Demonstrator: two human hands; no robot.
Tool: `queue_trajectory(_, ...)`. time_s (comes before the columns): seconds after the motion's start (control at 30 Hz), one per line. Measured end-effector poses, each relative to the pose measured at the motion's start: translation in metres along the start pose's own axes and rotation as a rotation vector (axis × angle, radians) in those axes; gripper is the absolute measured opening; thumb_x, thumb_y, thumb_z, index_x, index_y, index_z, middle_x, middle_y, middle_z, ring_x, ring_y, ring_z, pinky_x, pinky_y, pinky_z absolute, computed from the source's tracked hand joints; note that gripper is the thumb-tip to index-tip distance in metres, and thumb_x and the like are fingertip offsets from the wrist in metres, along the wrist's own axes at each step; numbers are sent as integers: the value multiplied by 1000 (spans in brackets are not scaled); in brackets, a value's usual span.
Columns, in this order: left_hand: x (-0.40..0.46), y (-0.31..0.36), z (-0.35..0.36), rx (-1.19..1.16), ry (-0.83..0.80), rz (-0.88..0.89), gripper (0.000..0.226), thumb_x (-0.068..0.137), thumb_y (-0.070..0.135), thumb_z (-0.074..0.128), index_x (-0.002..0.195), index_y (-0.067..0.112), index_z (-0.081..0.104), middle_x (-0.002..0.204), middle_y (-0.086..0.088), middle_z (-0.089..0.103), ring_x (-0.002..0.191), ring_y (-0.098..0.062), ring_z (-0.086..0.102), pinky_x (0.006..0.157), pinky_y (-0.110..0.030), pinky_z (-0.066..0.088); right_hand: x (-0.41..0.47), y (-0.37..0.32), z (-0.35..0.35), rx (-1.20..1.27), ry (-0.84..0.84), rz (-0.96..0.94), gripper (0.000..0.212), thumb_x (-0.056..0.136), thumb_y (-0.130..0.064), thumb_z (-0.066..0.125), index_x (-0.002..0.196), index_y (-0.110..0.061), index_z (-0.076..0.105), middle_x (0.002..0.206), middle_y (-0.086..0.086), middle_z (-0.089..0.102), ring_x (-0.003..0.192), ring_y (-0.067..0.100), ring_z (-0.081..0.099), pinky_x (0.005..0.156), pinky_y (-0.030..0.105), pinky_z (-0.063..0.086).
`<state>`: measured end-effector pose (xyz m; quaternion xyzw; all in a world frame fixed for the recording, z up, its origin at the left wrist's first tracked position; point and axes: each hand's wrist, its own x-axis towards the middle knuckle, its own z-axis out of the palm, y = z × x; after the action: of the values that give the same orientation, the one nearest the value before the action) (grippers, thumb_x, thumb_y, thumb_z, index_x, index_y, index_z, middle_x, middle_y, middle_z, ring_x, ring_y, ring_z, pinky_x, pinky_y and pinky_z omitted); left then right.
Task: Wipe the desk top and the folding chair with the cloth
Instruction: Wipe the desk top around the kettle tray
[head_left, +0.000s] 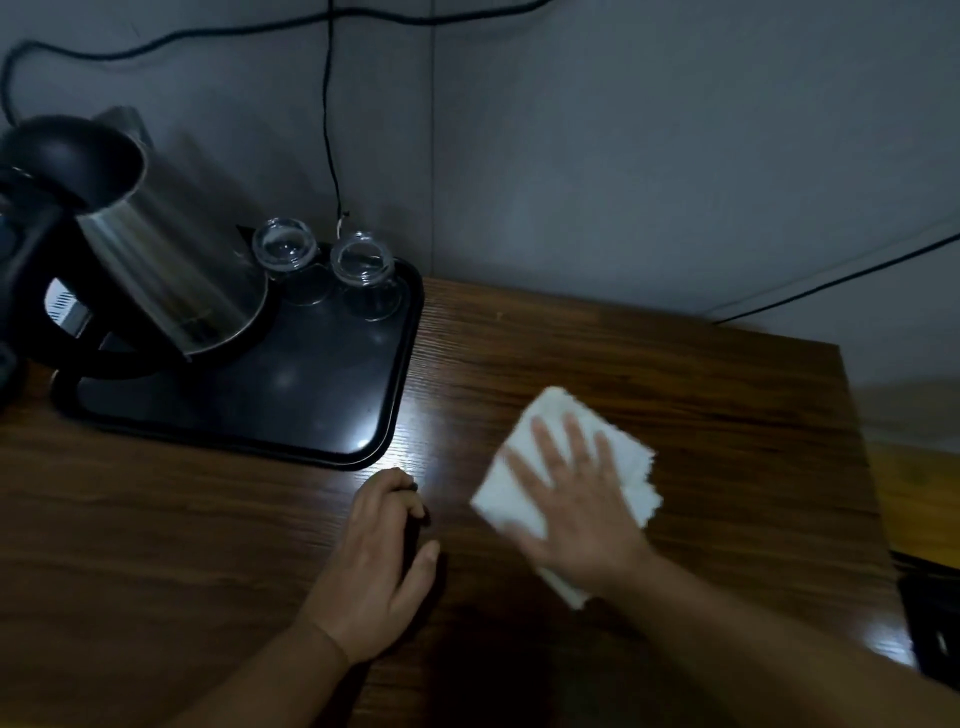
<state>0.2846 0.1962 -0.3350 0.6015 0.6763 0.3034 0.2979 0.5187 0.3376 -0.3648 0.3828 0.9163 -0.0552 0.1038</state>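
I see the dark wood-grain tabletop (675, 374) bare right of the black plastic tray (291, 395) to its right edge | my right hand (576, 499) presses flat on the white folded cloth (524, 467) | my left hand (384, 566) grips a small dark object (411, 540) beside it.

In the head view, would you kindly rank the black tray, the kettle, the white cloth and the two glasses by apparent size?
1. Black tray
2. Kettle, though it sits nearer the lens and wide-angle edge, which may inflate it
3. White cloth, partly hidden under the right hand
4. The two upturned glasses, which look alike
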Motion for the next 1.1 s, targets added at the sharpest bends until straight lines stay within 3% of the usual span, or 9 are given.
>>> queue_trajectory(0.13,-2,-3,-4,45,-87,-24,36,95,45,43,122,22,53,143,5,41,141,-10,32,115,-31,28,13,86,-15,8,-97,531,83,87,-81,5,159,-39,-1,170,8,-5,152,43,-10,119,65,1)
queue_trajectory(0.23,-6,-4,-9,65,-64,-55,38,95,47,38,122,25,54,138,11,42,135,-4,34,112,-33,27,49,63,-23,140,-41,811,83,88,-77,7,159,-35,-2,169,12,-6,151,47,-10,116,69,1)
queue_trajectory(0.3,-10,-7,-14,86,-42,-56,40,95,47,37,122,23,55,134,11,43,131,-4,36,110,-35,28,61,9,-20,159,-22,737,83,89,-74,11,160,-34,3,169,14,0,150,50,-6,115,71,2)
queue_trajectory(0.43,-21,-15,-24,94,-8,-72,47,94,50,35,122,18,55,130,10,43,126,-1,33,108,-37,27,6,-125,5,172,80,205,79,92,-69,33,159,-30,21,168,18,8,151,51,-2,115,73,5)
queue_trajectory(0.57,-39,-23,-40,68,-48,-33,43,93,50,33,117,22,56,124,11,46,122,3,34,106,-36,28,-84,-115,21,77,31,63,81,89,-74,41,158,-34,25,168,14,12,152,48,5,118,68,8)
queue_trajectory(0.7,-62,-35,-63,80,-108,31,43,95,47,33,117,20,58,124,8,51,124,-9,44,104,-37,31,-131,-21,8,-4,-187,609,93,82,-82,0,160,-31,3,169,14,-1,152,46,-5,119,65,8)
queue_trajectory(0.87,-87,-57,-87,131,-173,69,49,97,50,31,127,20,55,133,4,52,132,-18,45,112,-44,32,-75,-46,2,201,-77,1112,84,89,-77,6,160,-33,-5,169,12,-7,152,46,-7,117,68,7)
queue_trajectory(0.93,-92,-64,-91,163,-185,82,52,97,50,31,131,19,54,137,2,53,136,-20,44,114,-45,30,-42,-103,6,163,-71,1005,83,90,-77,7,160,-33,-5,169,13,-6,151,47,-7,117,69,4)
queue_trajectory(1.1,-103,-79,-94,194,-190,57,56,97,54,30,138,22,52,148,-2,49,147,-20,33,117,-50,27,-70,-239,22,134,31,387,78,94,-74,27,160,-33,17,169,13,4,153,45,-3,118,68,2)
